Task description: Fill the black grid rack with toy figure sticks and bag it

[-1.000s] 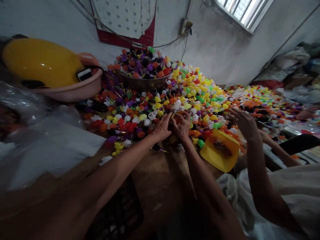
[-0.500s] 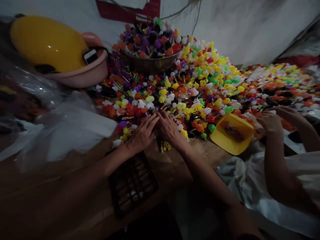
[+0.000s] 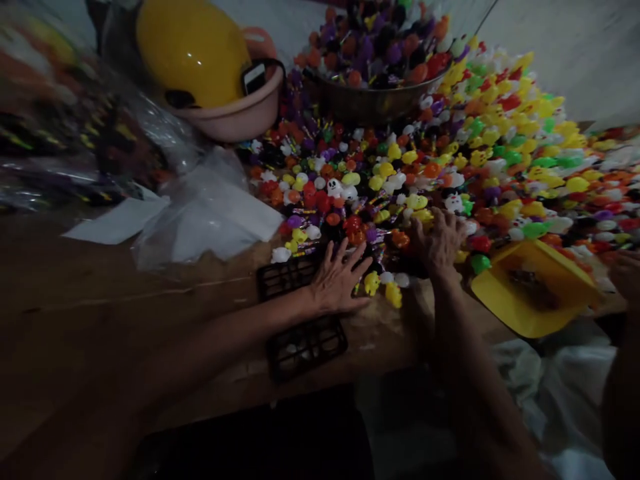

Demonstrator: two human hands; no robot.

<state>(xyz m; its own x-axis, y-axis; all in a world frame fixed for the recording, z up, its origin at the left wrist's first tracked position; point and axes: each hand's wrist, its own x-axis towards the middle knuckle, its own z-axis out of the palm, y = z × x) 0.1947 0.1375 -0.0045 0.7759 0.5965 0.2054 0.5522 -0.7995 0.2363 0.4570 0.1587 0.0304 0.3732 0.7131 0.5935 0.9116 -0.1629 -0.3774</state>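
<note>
A big heap of small coloured plastic toys [image 3: 450,153] covers the far side of a wooden table [image 3: 125,300]. My left hand [image 3: 340,280] lies flat with fingers spread on a black gridded tray [image 3: 300,320] at the heap's near edge. My right hand [image 3: 440,243] rests on the toys just right of it, fingers curled among them; whether it holds one is hidden. Two yellow toys [image 3: 383,288] lie loose between the hands.
A yellow square dish [image 3: 535,287] sits to the right. A metal bowl [image 3: 370,100] full of toys stands at the back. A yellow helmet [image 3: 193,50] lies in a pink basin [image 3: 240,117] with a phone [image 3: 254,77]. Clear plastic bags [image 3: 210,213] are left. Another person's hand [image 3: 625,277] shows at the right edge.
The camera has tilted down and swung left. Both my hands have drawn back from deep in the heap to its near edge, and the left hand now lies on the black tray.
</note>
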